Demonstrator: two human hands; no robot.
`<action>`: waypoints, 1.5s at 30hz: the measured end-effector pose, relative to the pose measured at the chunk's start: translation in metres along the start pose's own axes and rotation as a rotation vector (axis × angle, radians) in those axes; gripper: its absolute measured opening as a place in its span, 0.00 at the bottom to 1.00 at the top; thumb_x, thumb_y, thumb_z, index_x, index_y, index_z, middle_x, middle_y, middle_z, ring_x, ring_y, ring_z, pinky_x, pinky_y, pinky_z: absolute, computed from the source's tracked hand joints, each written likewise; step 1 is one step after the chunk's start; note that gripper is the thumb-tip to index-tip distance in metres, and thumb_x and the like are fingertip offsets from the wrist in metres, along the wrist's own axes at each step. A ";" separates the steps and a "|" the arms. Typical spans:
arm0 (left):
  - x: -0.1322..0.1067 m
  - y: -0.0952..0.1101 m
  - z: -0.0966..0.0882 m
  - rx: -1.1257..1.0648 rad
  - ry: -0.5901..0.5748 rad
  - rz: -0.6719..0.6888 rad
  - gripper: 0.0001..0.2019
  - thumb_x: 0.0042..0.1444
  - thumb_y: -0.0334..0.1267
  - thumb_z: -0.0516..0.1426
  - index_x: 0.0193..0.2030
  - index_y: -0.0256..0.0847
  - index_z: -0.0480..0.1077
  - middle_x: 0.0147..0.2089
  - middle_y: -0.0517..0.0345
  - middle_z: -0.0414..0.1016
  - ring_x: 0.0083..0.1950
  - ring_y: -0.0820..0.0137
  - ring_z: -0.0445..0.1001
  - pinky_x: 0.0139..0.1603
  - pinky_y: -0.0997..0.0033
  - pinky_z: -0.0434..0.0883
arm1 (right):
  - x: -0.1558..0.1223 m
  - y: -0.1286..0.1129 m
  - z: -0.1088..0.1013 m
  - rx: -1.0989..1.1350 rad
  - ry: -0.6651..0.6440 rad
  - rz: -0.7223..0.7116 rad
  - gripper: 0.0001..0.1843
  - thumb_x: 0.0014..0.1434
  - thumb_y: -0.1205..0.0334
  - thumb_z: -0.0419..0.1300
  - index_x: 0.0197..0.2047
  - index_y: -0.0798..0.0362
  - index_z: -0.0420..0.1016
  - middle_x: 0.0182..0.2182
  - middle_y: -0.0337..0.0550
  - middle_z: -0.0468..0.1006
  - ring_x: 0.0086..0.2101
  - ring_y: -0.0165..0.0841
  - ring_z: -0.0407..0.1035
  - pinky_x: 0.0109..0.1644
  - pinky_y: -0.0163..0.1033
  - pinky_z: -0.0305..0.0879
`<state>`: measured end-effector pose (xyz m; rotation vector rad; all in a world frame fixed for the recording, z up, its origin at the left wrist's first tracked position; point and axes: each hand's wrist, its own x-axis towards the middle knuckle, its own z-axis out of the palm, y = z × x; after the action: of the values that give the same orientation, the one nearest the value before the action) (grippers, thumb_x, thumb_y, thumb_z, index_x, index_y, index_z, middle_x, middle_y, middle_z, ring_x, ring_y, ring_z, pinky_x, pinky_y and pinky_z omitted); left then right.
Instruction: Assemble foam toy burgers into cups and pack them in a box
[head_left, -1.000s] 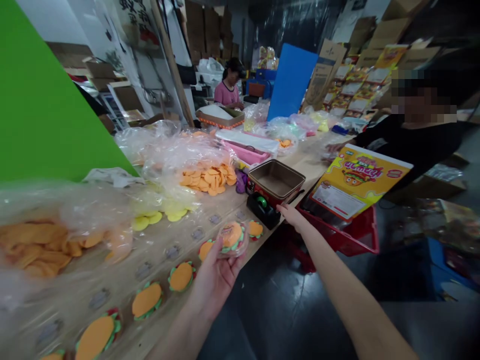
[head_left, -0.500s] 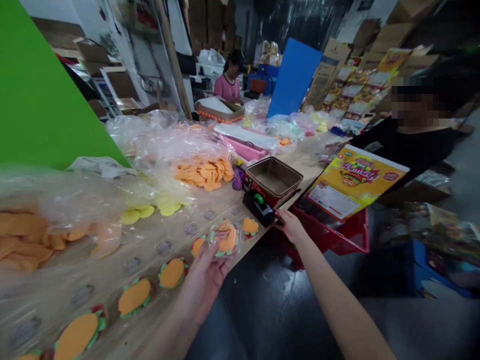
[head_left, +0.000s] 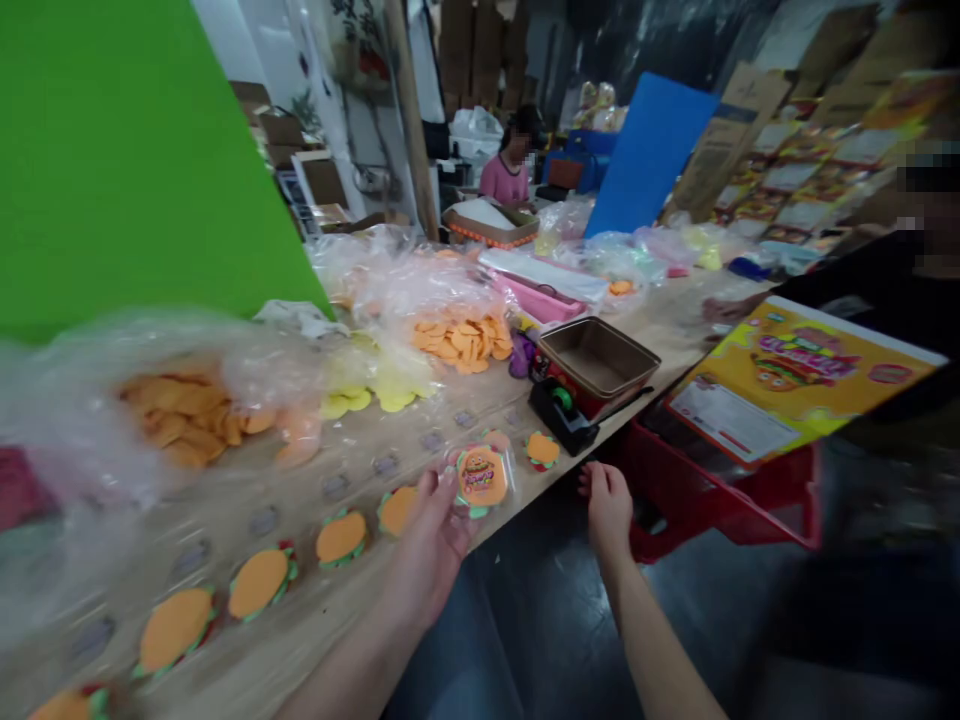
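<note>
My left hand [head_left: 431, 535] grips a burger-shaped piece in a transparent wrapper [head_left: 481, 477], its printed label facing up. Beside that hand, a row of flat orange-and-green burger-shaped pieces [head_left: 341, 537] lies along the wooden table [head_left: 300, 640]. One more unwrapped piece [head_left: 542, 450] sits just beyond the packet. My right hand [head_left: 607, 505] hangs by the table's front edge with curled fingers, holding nothing. The nearest thing to it is a black tape dispenser [head_left: 561, 417].
Behind the dispenser stands a brown tray [head_left: 598, 357]. Plastic bags of orange discs [head_left: 461, 340] and yellow discs [head_left: 373, 392] lie on the table. A printed card [head_left: 795, 375] rests on a red crate [head_left: 720, 500]. Co-workers stand at right and far back.
The view has swung left. My right hand has dropped back from the tape dispenser and curled. My left hand has turned the packet so its label faces up.
</note>
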<state>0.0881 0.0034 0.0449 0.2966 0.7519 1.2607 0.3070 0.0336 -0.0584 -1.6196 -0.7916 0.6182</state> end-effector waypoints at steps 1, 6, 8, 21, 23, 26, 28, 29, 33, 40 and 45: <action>-0.002 0.002 -0.003 0.009 0.013 0.003 0.11 0.52 0.36 0.58 0.43 0.43 0.65 0.48 0.58 0.71 0.45 0.70 0.72 0.44 0.70 0.72 | -0.019 -0.008 0.001 0.024 -0.073 -0.004 0.16 0.54 0.52 0.53 0.35 0.57 0.71 0.27 0.43 0.72 0.26 0.32 0.66 0.28 0.35 0.64; -0.013 0.012 -0.017 0.040 0.036 0.057 0.15 0.53 0.39 0.56 0.48 0.43 0.64 0.52 0.54 0.68 0.50 0.66 0.69 0.45 0.68 0.70 | -0.113 -0.065 0.017 0.070 -0.544 -0.092 0.16 0.57 0.57 0.54 0.47 0.54 0.70 0.27 0.40 0.72 0.26 0.29 0.66 0.30 0.34 0.66; -0.019 0.017 -0.022 0.065 0.046 0.063 0.17 0.53 0.40 0.56 0.49 0.43 0.64 0.53 0.53 0.68 0.50 0.64 0.69 0.44 0.67 0.70 | -0.138 -0.082 0.027 0.086 -0.627 -0.169 0.22 0.58 0.60 0.53 0.56 0.51 0.62 0.27 0.38 0.72 0.27 0.28 0.66 0.33 0.34 0.66; -0.055 0.045 -0.040 0.035 -0.011 0.189 0.16 0.55 0.37 0.54 0.51 0.45 0.62 0.50 0.55 0.69 0.43 0.68 0.72 0.33 0.74 0.70 | -0.177 -0.095 0.059 0.231 -0.709 -0.118 0.34 0.56 0.64 0.54 0.63 0.48 0.44 0.25 0.35 0.70 0.27 0.29 0.64 0.32 0.35 0.63; -0.059 0.046 -0.040 0.026 -0.009 0.190 0.16 0.55 0.37 0.54 0.51 0.45 0.63 0.50 0.55 0.69 0.44 0.69 0.72 0.34 0.75 0.71 | -0.181 -0.098 0.061 0.270 -0.704 -0.070 0.33 0.55 0.64 0.55 0.62 0.49 0.46 0.24 0.35 0.68 0.26 0.28 0.62 0.31 0.34 0.62; -0.063 0.046 -0.041 0.026 -0.024 0.188 0.15 0.55 0.37 0.54 0.50 0.45 0.63 0.51 0.55 0.69 0.46 0.69 0.71 0.37 0.74 0.71 | -0.185 -0.099 0.068 0.304 -0.686 0.011 0.32 0.54 0.61 0.57 0.60 0.50 0.49 0.23 0.33 0.66 0.23 0.27 0.60 0.27 0.33 0.60; -0.064 0.046 -0.042 0.020 -0.041 0.198 0.15 0.55 0.37 0.54 0.50 0.45 0.62 0.52 0.55 0.69 0.47 0.68 0.71 0.40 0.73 0.70 | -0.187 -0.094 0.071 0.314 -0.667 0.034 0.31 0.54 0.59 0.57 0.59 0.51 0.50 0.22 0.33 0.65 0.23 0.28 0.60 0.26 0.32 0.60; -0.064 0.046 -0.043 0.014 -0.048 0.207 0.15 0.56 0.37 0.54 0.50 0.45 0.62 0.52 0.55 0.68 0.48 0.68 0.71 0.41 0.73 0.70 | -0.188 -0.090 0.072 0.305 -0.661 0.023 0.32 0.54 0.58 0.57 0.59 0.51 0.50 0.23 0.34 0.66 0.24 0.28 0.61 0.27 0.33 0.61; -0.063 0.052 -0.047 -0.004 -0.016 0.239 0.15 0.55 0.38 0.55 0.49 0.46 0.63 0.52 0.56 0.69 0.50 0.68 0.70 0.44 0.71 0.69 | -0.192 -0.080 0.060 0.060 -0.514 -0.154 0.27 0.50 0.56 0.61 0.52 0.53 0.61 0.32 0.42 0.71 0.31 0.32 0.66 0.35 0.37 0.64; -0.061 0.055 -0.049 0.054 0.031 0.317 0.15 0.52 0.38 0.57 0.47 0.45 0.63 0.49 0.58 0.70 0.47 0.71 0.70 0.41 0.75 0.68 | -0.199 -0.108 0.050 0.021 -0.619 -0.005 0.15 0.54 0.53 0.56 0.37 0.55 0.75 0.29 0.45 0.76 0.30 0.34 0.69 0.33 0.36 0.65; -0.070 0.045 -0.056 0.171 0.052 0.244 0.17 0.50 0.42 0.57 0.47 0.48 0.62 0.42 0.60 0.71 0.33 0.74 0.71 0.22 0.81 0.64 | -0.205 -0.106 0.074 0.348 -0.765 0.159 0.12 0.53 0.54 0.58 0.31 0.56 0.74 0.25 0.41 0.75 0.26 0.29 0.66 0.32 0.35 0.64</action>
<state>0.0100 -0.0584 0.0550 0.5086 0.8903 1.4401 0.1047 -0.0688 0.0261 -1.1147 -1.0291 1.4509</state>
